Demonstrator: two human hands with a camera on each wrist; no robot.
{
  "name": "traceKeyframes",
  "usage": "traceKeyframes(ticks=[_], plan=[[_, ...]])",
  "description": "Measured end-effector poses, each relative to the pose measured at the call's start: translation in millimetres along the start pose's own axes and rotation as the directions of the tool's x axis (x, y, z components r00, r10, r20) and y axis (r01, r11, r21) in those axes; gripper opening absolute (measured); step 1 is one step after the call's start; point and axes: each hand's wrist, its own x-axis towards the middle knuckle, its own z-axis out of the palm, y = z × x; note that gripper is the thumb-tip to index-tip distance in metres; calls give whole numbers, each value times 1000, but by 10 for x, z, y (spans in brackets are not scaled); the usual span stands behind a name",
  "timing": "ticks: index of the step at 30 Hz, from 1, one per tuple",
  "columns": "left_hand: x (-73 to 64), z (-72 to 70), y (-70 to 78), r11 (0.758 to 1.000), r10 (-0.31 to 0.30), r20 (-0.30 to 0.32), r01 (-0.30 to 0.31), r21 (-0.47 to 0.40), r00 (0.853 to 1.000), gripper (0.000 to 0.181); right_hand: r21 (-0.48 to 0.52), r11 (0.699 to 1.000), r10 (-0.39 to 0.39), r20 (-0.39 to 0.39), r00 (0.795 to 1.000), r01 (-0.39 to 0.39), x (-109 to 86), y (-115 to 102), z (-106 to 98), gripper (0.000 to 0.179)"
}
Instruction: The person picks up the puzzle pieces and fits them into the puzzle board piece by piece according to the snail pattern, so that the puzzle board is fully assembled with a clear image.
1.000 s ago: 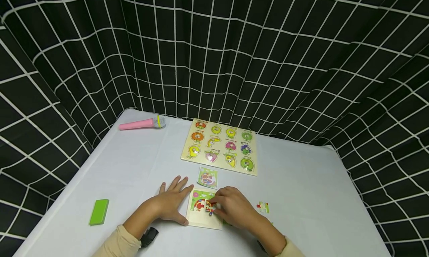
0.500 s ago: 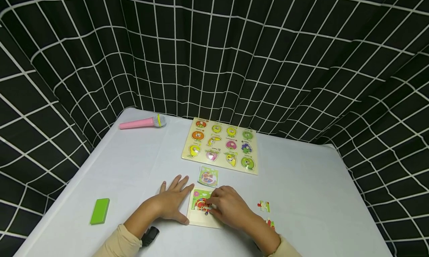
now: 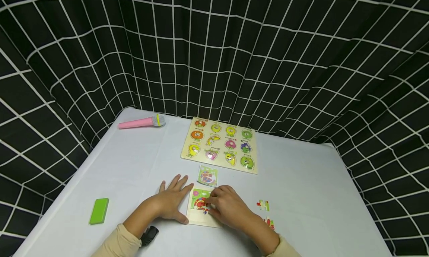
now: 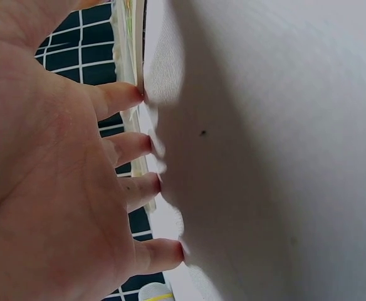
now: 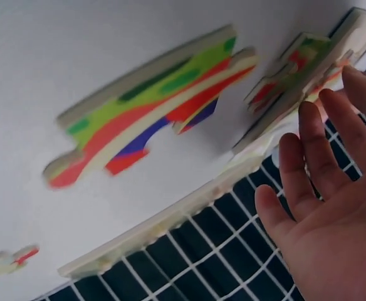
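Note:
A small wooden jigsaw tray [image 3: 202, 220] lies in front of me, its upper left part filled with colourful pieces [image 3: 197, 194]. My left hand [image 3: 172, 204] rests flat with fingers spread, thumb and index finger at the tray's left edge. In the left wrist view its fingertips [image 4: 146, 143] touch the tablecloth. Over the tray, my right hand [image 3: 231, 208] pinches a red jigsaw piece [image 3: 204, 209] between thumb and index finger, beside the laid pieces. The hand hides the tray's right side. In the right wrist view its other fingers [image 5: 314, 144] stay loosely bent.
Loose jigsaw pieces [image 3: 263, 205] lie right of the tray, one large in the right wrist view [image 5: 164, 106]. A picture card [image 3: 207, 175] sits behind the tray. Farther back are a fruit puzzle board [image 3: 219, 145] and pink toy microphone [image 3: 140, 122]. A green block [image 3: 99, 211] lies left.
My right hand has shifted slightly left with the red jigsaw piece, bringing it up against the laid pieces. A loose piece near the right forearm has come into fuller view. My left hand stays put.

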Motion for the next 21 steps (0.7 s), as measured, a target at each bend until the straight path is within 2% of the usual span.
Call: traceKeyframes(ticks=[6,11,18,21], plan=[[16,16,-10,1000,-3,-5,3,-4,1000,109,76,995,64,8,998,-64,-86,102,-104,23],[29,30,-14,1000,3,-7,-3,-10,1000,109,98,987,129,18,991,-130,-261,270,-155,27],[44,5,-11,1000,12,-3,-13,-4,1000,110,82,956,283,-12,959,-281,-600,579,-188,30],[41,7,-18,1000,5,-2,-5,-1,1000,110,57,946,320,-24,947,-319,-734,684,-195,31]])
